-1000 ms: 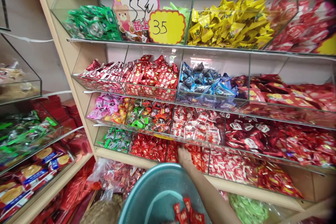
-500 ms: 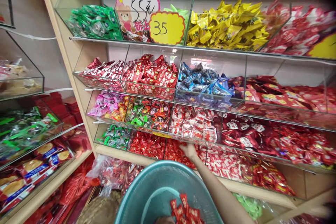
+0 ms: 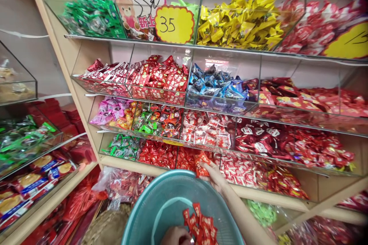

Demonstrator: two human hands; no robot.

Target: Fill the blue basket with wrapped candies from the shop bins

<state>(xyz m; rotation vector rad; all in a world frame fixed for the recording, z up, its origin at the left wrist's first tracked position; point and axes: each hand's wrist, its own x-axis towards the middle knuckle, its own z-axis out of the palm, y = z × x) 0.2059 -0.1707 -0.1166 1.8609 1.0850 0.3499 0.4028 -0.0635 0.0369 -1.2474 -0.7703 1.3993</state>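
My right hand [image 3: 214,175] is closed around a bunch of red-wrapped candies [image 3: 202,164], just above the far right rim of a teal plastic basket [image 3: 156,187]. Behind it is the lowest shelf bin of red candies [image 3: 185,157]. Low inside the basket is my left hand [image 3: 176,235], its fingers curled beside a small pile of red-wrapped candies [image 3: 202,225]. The frame's bottom edge cuts it off, and what it grips, if anything, is hidden.
Clear-walled shelf bins hold yellow candies [image 3: 241,23], blue candies [image 3: 215,84] and green candies [image 3: 92,17]. A yellow price tag [image 3: 174,24] hangs on the upper bin. A woven straw object [image 3: 106,226] and bagged sweets [image 3: 123,183] lie left of the basket.
My right hand has come out of the lowest bin toward the basket, now with red candies in it. More of my left hand shows inside the basket. The view has shifted slightly.
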